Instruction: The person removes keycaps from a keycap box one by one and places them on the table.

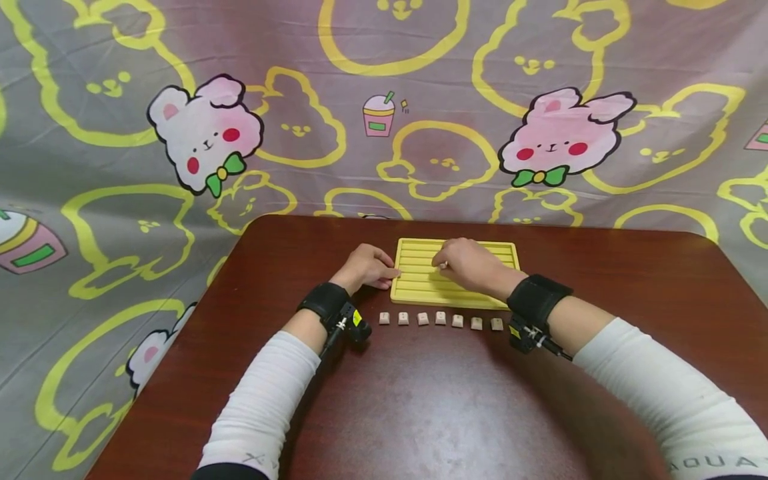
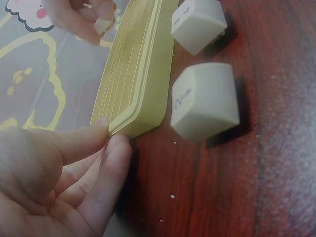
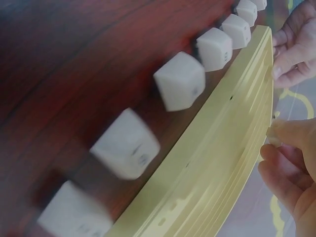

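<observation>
A yellow ridged tray [image 1: 414, 287] lies on the table, with grooves running from side to side. My left hand [image 1: 367, 267] pinches its left edge between thumb and fingers, as the left wrist view shows close up. Above the tray's middle, my right hand [image 1: 477, 268] pinches a small pale keycap [image 2: 102, 25], partly covered by the fingertips. Several white keycaps stand in a row along the tray's near side, among them the leftmost keycap [image 1: 384, 319] and the rightmost keycap [image 1: 497, 325]. Dark markings show on some of them, too blurred to read.
The dark red-brown wooden table [image 1: 390, 400] reaches out to both sides and toward me. Behind it hangs a grey-pink cloth [image 1: 432, 100] printed with cartoon rabbits and yellow outlines. Each wrist wears a black strap with a small camera.
</observation>
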`<move>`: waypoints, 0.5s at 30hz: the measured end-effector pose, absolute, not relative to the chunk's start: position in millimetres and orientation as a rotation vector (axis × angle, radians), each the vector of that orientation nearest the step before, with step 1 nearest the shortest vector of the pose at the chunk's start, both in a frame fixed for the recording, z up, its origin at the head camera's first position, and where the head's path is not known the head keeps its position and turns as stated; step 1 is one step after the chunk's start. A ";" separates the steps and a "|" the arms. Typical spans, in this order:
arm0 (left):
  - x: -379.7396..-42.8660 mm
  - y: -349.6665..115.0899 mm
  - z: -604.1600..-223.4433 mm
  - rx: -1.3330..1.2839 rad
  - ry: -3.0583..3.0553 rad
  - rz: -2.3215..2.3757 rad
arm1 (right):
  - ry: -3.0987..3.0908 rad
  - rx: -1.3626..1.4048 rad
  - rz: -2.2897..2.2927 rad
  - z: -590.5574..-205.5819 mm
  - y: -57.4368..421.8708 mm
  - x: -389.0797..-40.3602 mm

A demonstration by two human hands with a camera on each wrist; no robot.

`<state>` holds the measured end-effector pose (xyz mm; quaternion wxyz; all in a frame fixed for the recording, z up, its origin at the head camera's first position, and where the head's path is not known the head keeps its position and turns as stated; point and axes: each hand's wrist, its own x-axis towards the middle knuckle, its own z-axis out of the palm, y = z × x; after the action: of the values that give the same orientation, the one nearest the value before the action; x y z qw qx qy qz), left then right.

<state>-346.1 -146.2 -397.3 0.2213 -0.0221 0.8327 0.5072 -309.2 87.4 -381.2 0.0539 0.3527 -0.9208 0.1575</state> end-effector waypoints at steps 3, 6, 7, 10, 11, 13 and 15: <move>-345.2 -145.9 -395.9 -0.060 2.298 1.402 | -2.818 1.054 0.471 -381.3 94.4 -304.4; -345.0 -145.7 -395.5 -0.065 2.295 1.401 | -2.836 1.022 0.454 -382.9 101.7 -300.4; -345.2 -145.7 -395.6 -0.067 2.295 1.401 | -2.838 1.017 0.447 -383.9 104.2 -299.3; -346.7 -145.7 -396.4 -0.072 2.291 1.404 | -2.821 1.027 0.448 -386.1 111.5 -296.0; -347.1 -145.8 -396.7 -0.072 2.292 1.402 | -2.812 1.034 0.450 -386.5 113.8 -295.0; -347.7 -145.6 -396.7 -0.073 2.294 1.394 | -2.799 1.051 0.452 -387.0 118.3 -292.7; -347.7 -145.6 -396.4 -0.072 2.298 1.385 | -2.790 1.055 0.453 -386.8 122.4 -290.4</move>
<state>-347.7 -145.6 -396.4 0.2267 -0.0261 0.8339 0.5025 -290.4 122.4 -386.8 0.0624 0.3490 -0.9229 0.1499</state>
